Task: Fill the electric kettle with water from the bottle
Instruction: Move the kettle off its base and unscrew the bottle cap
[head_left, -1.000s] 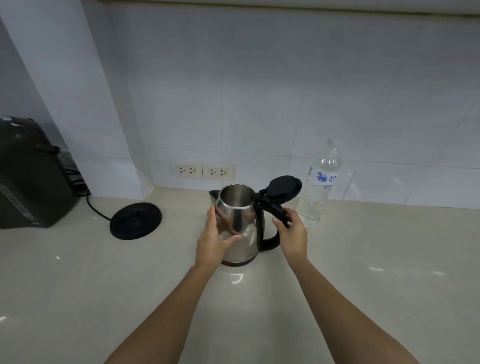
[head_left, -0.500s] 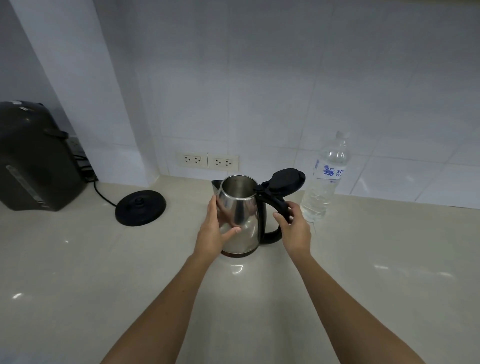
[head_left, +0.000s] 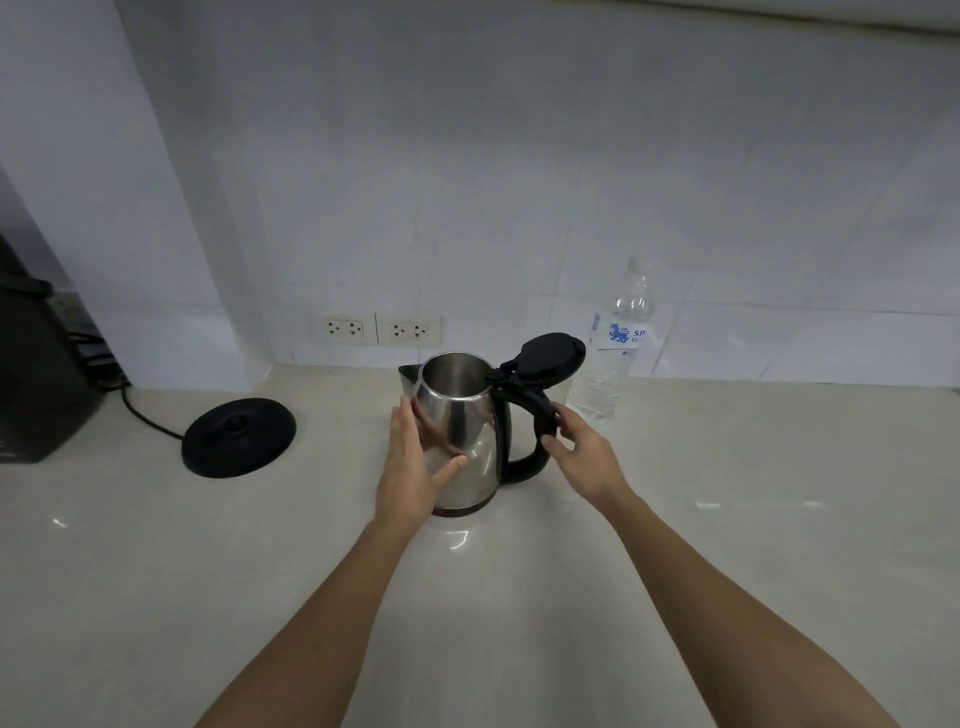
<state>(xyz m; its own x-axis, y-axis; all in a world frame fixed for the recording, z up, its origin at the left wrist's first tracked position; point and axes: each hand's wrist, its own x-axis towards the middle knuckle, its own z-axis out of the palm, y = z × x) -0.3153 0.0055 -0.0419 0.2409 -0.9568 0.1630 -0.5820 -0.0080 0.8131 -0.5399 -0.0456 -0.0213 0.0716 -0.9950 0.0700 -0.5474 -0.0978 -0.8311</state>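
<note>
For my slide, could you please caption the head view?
Left hand steadies the open kettle; right hand leaves its handle, bottle waiting behind.

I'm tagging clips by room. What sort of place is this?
Probably a home kitchen counter: white tiled wall with paired sockets, a lid-open stainless steel electric kettle, and its round black power base.

A home kitchen, probably, pale shiny counter (head_left: 727, 545), white tiled wall (head_left: 467, 182), wall plugs (head_left: 382, 329), steel kettle (head_left: 460, 421), round black kettle base (head_left: 239, 437)
</note>
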